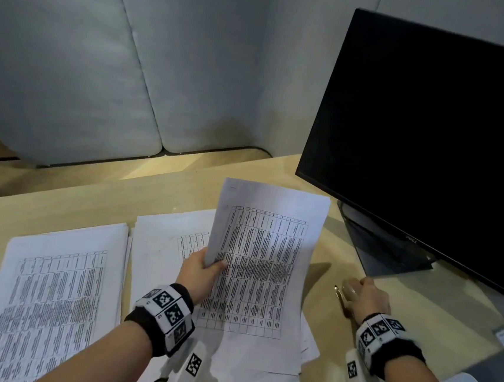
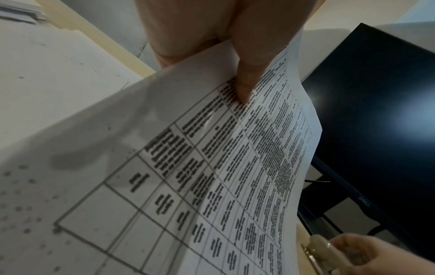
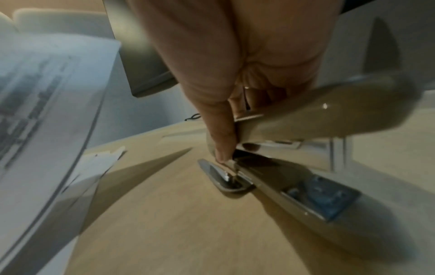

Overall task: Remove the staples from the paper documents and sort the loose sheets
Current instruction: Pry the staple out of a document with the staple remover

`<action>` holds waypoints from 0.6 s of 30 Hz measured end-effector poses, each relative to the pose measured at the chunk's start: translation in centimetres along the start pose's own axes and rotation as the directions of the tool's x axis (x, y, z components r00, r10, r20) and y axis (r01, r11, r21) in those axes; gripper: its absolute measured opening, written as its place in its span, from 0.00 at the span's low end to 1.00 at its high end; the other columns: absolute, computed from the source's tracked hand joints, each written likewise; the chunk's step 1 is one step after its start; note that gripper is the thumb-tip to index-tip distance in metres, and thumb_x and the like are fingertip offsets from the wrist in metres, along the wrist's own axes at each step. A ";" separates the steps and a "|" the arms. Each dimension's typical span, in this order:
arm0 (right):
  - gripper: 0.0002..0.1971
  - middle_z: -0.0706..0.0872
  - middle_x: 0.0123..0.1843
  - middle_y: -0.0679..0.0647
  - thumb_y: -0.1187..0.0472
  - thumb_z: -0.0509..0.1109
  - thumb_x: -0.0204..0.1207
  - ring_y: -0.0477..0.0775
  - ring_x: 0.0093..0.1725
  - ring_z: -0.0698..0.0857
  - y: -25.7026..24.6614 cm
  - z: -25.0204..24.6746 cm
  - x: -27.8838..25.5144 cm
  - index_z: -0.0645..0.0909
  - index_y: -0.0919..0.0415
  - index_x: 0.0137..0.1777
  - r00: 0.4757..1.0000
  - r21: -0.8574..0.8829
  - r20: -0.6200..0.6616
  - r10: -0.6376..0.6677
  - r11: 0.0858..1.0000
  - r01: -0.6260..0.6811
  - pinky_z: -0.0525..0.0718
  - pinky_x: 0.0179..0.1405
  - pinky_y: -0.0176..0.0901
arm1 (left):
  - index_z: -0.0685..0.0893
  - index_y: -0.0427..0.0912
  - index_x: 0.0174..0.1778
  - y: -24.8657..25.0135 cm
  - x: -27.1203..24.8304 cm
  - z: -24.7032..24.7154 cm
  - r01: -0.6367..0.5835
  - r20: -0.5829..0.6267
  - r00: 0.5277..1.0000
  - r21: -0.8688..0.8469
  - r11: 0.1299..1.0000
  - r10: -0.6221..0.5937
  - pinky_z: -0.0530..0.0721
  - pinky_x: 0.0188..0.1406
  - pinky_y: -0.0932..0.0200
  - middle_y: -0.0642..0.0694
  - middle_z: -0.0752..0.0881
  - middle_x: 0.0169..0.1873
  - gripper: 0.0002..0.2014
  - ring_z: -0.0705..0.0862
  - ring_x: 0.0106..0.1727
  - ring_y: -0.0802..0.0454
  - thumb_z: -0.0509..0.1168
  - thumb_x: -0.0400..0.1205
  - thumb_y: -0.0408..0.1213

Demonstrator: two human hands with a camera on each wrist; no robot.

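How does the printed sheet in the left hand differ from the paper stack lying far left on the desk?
The held white printed sheet is lifted and curved, pinched by the left hand; the far-left white paper stack lies flat on the wooden desk, untouched. The sheet looks thin; the stack is thick. Both show printed tables.

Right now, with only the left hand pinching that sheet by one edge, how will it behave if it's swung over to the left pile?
Likely floppy: the sheet already bows where the left hand pinches its edge. It looks light, so it may flutter if swung. It probably slides easily once laid on the left pile.
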State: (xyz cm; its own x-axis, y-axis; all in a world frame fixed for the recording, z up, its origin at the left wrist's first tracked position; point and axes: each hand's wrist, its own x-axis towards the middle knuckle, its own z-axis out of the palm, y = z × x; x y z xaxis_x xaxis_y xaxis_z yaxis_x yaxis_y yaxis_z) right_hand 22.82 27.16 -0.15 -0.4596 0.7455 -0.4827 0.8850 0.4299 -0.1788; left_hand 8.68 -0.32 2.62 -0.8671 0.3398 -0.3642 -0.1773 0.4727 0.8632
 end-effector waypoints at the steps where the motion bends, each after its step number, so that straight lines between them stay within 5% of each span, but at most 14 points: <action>1: 0.25 0.79 0.67 0.66 0.50 0.66 0.78 0.66 0.65 0.78 -0.4 -0.2 -0.3 0.70 0.61 0.71 1.000 0.024 -0.004 -0.011 1.000 0.011 0.77 0.63 0.52 | 0.79 0.38 0.46 0.0 -0.1 -0.2 0.000 0.006 1.000 -0.019 1.000 0.000 0.83 0.46 0.52 0.37 0.84 0.43 0.02 0.82 0.46 0.42 0.65 0.80 0.33; 3: 0.35 0.74 0.74 0.59 0.33 0.57 0.76 0.62 0.73 0.72 -1.9 -0.9 -1.9 0.65 0.54 0.77 0.994 0.265 0.005 -0.110 0.959 0.104 0.70 0.71 0.55 | 0.80 0.36 0.49 0.2 -0.4 -0.8 0.002 0.014 1.000 -0.071 0.997 -0.001 0.82 0.42 0.57 0.39 0.85 0.43 0.04 0.83 0.47 0.42 0.65 0.80 0.32; 5: 0.39 0.73 0.75 0.49 0.24 0.52 0.70 0.56 0.74 0.70 -4.7 -1.4 -4.9 0.65 0.44 0.77 0.951 0.626 0.035 -0.306 0.749 0.218 0.67 0.74 0.60 | 0.80 0.37 0.52 0.7 -0.8 -1.8 0.015 0.019 1.000 -0.165 0.986 -0.012 0.81 0.44 0.59 0.43 0.85 0.43 0.06 0.83 0.50 0.43 0.65 0.80 0.31; 7: 0.33 0.81 0.67 0.47 0.31 0.63 0.71 0.54 0.66 0.79 -7.8 -1.3 -7.4 0.72 0.47 0.72 0.890 0.803 0.029 -0.455 0.541 0.251 0.74 0.69 0.63 | 0.79 0.42 0.52 1.3 -1.4 -3.5 0.007 -0.003 1.000 -0.271 0.963 -0.008 0.82 0.43 0.62 0.45 0.86 0.44 0.06 0.84 0.51 0.44 0.64 0.81 0.30; 8: 0.26 0.86 0.60 0.51 0.42 0.68 0.73 0.57 0.60 0.84 -9.3 -0.8 -8.1 0.74 0.51 0.69 0.876 0.821 -0.007 -0.483 0.497 0.281 0.79 0.64 0.63 | 0.78 0.44 0.52 1.5 -1.6 -4.7 -0.007 -0.038 0.999 -0.311 0.950 -0.005 0.83 0.43 0.64 0.46 0.86 0.45 0.07 0.84 0.50 0.45 0.63 0.81 0.30; 11: 0.20 0.86 0.48 0.57 0.69 0.65 0.79 0.64 0.47 0.85 -14.3 1.6 -9.9 0.73 0.60 0.71 0.883 0.770 -0.091 -0.461 0.530 0.356 0.85 0.52 0.54 | 0.76 0.44 0.62 1.0 -1.6 -9.3 -0.047 -0.198 0.980 -0.282 0.958 -0.010 0.80 0.53 0.58 0.45 0.85 0.53 0.12 0.83 0.53 0.48 0.62 0.82 0.32; 14: 0.28 0.80 0.61 0.49 0.74 0.62 0.79 0.48 0.59 0.81 -19.1 4.8 -12.0 0.67 0.53 0.77 0.851 0.739 -0.021 -0.526 0.565 0.367 0.78 0.60 0.37 | 0.77 0.37 0.65 -1.2 -1.1 -14.5 0.064 -0.354 0.934 0.054 0.996 -0.040 0.77 0.50 0.57 0.40 0.85 0.53 0.15 0.81 0.49 0.48 0.62 0.83 0.36; 16: 0.32 0.82 0.59 0.49 0.75 0.61 0.79 0.45 0.50 0.83 -22.2 7.6 -13.8 0.62 0.49 0.80 0.800 0.683 0.091 -0.593 0.622 0.383 0.81 0.44 0.24 | 0.80 0.33 0.60 -3.7 -0.8 -17.7 0.230 -0.427 0.899 0.269 0.935 -0.098 0.74 0.45 0.58 0.35 0.85 0.50 0.13 0.80 0.46 0.43 0.61 0.83 0.36; 18: 0.35 0.83 0.60 0.54 0.73 0.61 0.80 0.49 0.47 0.85 -25.1 10.6 -15.5 0.55 0.50 0.82 0.741 0.577 0.193 -0.643 0.685 0.444 0.82 0.36 0.25 | 0.79 0.28 0.56 -6.7 -0.5 -20.6 0.410 -0.468 0.859 0.386 0.826 -0.208 0.74 0.42 0.56 0.31 0.83 0.50 0.13 0.81 0.47 0.37 0.60 0.81 0.34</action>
State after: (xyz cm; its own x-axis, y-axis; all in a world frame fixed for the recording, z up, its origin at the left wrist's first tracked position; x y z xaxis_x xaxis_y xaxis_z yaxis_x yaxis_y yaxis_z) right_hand 8.50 -0.53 2.73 -0.8954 0.1772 -0.4085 0.4451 0.3316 -0.8318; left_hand 0.67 -20.43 4.20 -0.9257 -0.1870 -0.3288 -0.3228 0.8437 0.4289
